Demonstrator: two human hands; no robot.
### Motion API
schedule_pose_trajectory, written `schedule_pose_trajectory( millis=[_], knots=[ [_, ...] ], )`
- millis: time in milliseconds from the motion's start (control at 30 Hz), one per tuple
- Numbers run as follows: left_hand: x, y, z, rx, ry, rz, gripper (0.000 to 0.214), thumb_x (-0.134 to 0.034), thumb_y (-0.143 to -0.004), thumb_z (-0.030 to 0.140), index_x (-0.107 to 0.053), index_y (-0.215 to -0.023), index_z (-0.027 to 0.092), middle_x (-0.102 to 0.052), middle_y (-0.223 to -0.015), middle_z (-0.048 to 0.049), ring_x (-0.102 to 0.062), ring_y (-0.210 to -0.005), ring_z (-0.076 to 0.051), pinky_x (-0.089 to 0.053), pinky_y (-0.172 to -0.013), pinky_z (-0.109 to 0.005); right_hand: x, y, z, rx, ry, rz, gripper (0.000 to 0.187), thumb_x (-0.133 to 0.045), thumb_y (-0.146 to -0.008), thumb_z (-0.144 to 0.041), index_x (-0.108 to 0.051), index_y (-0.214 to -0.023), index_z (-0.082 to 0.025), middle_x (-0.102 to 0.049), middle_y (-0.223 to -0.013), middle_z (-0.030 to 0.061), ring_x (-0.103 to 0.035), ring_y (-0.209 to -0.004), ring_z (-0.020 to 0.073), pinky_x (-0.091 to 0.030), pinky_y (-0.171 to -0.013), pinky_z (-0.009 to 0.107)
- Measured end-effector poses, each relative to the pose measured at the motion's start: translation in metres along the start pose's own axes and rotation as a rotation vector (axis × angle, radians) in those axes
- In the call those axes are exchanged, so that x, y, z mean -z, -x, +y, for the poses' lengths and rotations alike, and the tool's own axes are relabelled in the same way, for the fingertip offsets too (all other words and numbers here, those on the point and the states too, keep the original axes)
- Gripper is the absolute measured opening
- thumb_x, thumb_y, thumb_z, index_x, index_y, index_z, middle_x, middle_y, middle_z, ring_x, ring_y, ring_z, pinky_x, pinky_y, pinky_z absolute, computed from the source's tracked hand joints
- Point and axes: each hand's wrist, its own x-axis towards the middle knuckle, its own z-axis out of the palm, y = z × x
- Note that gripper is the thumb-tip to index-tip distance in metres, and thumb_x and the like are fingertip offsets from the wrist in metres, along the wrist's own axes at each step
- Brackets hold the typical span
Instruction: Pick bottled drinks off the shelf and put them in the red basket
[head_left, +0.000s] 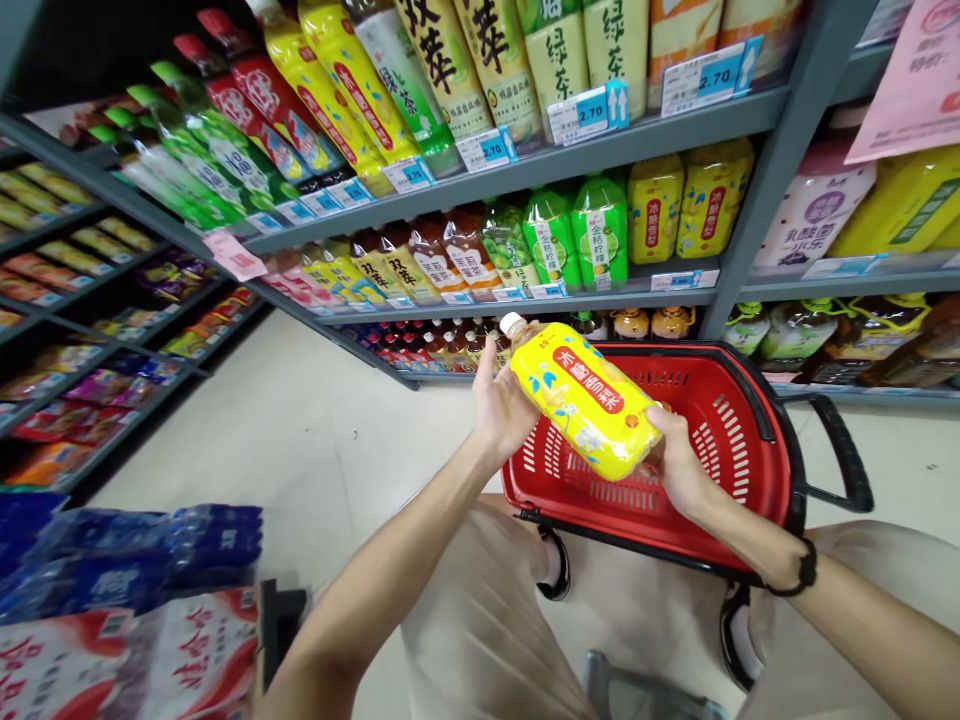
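Note:
A large yellow drink bottle (pixel 577 395) with a white cap and a red label patch is held tilted between both hands. My left hand (pixel 499 400) grips it near the neck, thumb up beside the cap. At the bottle's base, my right hand (pixel 679 450) closes on the lower end; some of its fingers are hidden behind the bottle. Below the bottle stands a red shopping basket (pixel 742 420) with slotted walls and a black handle, partly covered by the bottle and my hands.
Ahead, a grey shelf unit (pixel 525 210) carries rows of drink bottles above blue price tags. Snack shelves (pixel 90 330) run along the left. Blue-wrapped bottle packs (pixel 142 550) and red-white packs (pixel 187 650) are stacked at lower left. A grey object (pixel 652 690) lies between my legs.

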Motion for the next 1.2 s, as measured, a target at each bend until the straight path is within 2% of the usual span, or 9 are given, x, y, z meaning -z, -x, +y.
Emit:
schedule_pose_trajectory(
  millis=[167, 300, 400, 500, 600, 700, 767, 933, 1200],
  knots=[
    [-0.007, 0.005, 0.004, -0.102, -0.073, -0.047, 0.061, -0.075, -0.095, 0.056, -0.068, -0.144, 0.021, -0.075, -0.139, -0.0104, -0.064, -0.138, -0.037, -0.05, -0.117, -0.052, 0.0, 0.0, -0.001, -0.094, -0.069, 0.032, 0.06, -0.056, -0.07, -0.085, -0.052, -0.065, -0.025, -0.046, -0.046, -0.0005, -0.032, -0.04, 0.012, -0.017, -0.042, 0.026],
    [-0.004, 0.005, -0.002, -0.098, -0.098, -0.038, 0.062, -0.078, -0.092, 0.061, -0.071, -0.136, 0.018, -0.076, -0.136, -0.0117, -0.062, -0.141, -0.038, -0.05, -0.118, -0.053, 0.0, 0.006, -0.006, -0.164, -0.137, -0.025, 0.062, -0.053, -0.072, -0.084, -0.058, -0.075, -0.022, -0.05, -0.047, -0.0011, -0.026, -0.037, 0.0087, -0.015, -0.042, 0.024],
    [0.0, 0.006, -0.012, -0.138, -0.117, -0.059, 0.073, -0.089, -0.079, 0.065, -0.072, -0.132, 0.017, -0.076, -0.133, -0.0143, -0.059, -0.143, -0.041, -0.051, -0.119, -0.054, 0.001, 0.008, -0.009, -0.186, -0.216, -0.088, 0.064, -0.051, -0.074, -0.083, -0.063, -0.086, -0.021, -0.054, -0.049, -0.0005, -0.023, -0.037, 0.0081, -0.015, -0.042, 0.023],
    [-0.001, 0.01, -0.022, -0.202, -0.167, -0.09, 0.088, -0.102, -0.066, 0.044, -0.066, -0.144, 0.025, -0.074, -0.137, -0.0109, -0.059, -0.145, -0.038, -0.052, -0.119, -0.049, 0.004, 0.006, -0.008, -0.262, -0.317, -0.139, 0.07, -0.041, -0.079, -0.085, -0.065, -0.088, -0.02, -0.056, -0.049, 0.002, -0.022, -0.035, 0.009, -0.014, -0.04, 0.023],
    [-0.008, 0.016, -0.026, -0.264, -0.225, -0.116, 0.099, -0.102, -0.065, 0.025, -0.059, -0.154, 0.033, -0.068, -0.146, -0.007, -0.057, -0.147, -0.034, -0.053, -0.119, -0.043, 0.005, 0.002, -0.004, -0.323, -0.413, -0.126, 0.066, -0.045, -0.079, -0.082, -0.065, -0.092, -0.021, -0.067, -0.063, 0.0071, -0.038, -0.038, 0.013, -0.014, -0.039, 0.023],
    [-0.014, 0.022, -0.025, -0.351, -0.292, -0.123, 0.098, -0.1, -0.063, 0.019, -0.061, -0.152, 0.032, -0.066, -0.15, -0.0083, -0.056, -0.147, -0.037, -0.054, -0.117, -0.044, 0.003, -0.001, 0.0, -0.334, -0.481, -0.107, 0.058, -0.054, -0.08, -0.075, -0.066, -0.1, -0.022, -0.074, -0.078, 0.0088, -0.055, -0.052, 0.0192, -0.026, -0.041, 0.024],
    [-0.015, 0.024, -0.025, -0.435, -0.366, -0.148, 0.093, -0.099, -0.064, 0.015, -0.064, -0.149, 0.03, -0.064, -0.153, -0.0093, -0.055, -0.147, -0.037, -0.053, -0.119, -0.045, 0.001, -0.001, 0.002, -0.31, -0.494, -0.093, 0.054, -0.056, -0.082, -0.071, -0.066, -0.102, -0.023, -0.075, -0.082, 0.009, -0.057, -0.055, 0.0204, -0.033, -0.044, 0.027],
    [-0.007, 0.028, -0.025, -0.569, -0.517, -0.189, 0.091, -0.097, -0.068, 0.014, -0.063, -0.151, 0.03, -0.062, -0.155, -0.0108, -0.051, -0.15, -0.039, -0.05, -0.121, -0.048, -0.005, -0.003, 0.005, -0.295, -0.489, 0.045, 0.041, -0.055, -0.085, -0.061, -0.068, -0.095, -0.022, -0.075, -0.077, 0.0078, -0.059, -0.054, 0.0237, -0.038, -0.043, 0.029],
    [0.006, 0.029, -0.025, -0.628, -0.61, -0.185, 0.097, -0.097, -0.07, 0.019, -0.056, -0.157, 0.029, -0.062, -0.155, -0.0124, -0.045, -0.156, -0.041, -0.041, -0.13, -0.053, -0.01, -0.004, 0.011, -0.275, -0.379, -0.066, 0.048, -0.05, -0.092, -0.062, -0.073, -0.093, -0.02, -0.08, -0.087, 0.0126, -0.074, -0.076, 0.0302, -0.049, -0.046, 0.032]
  ],
)
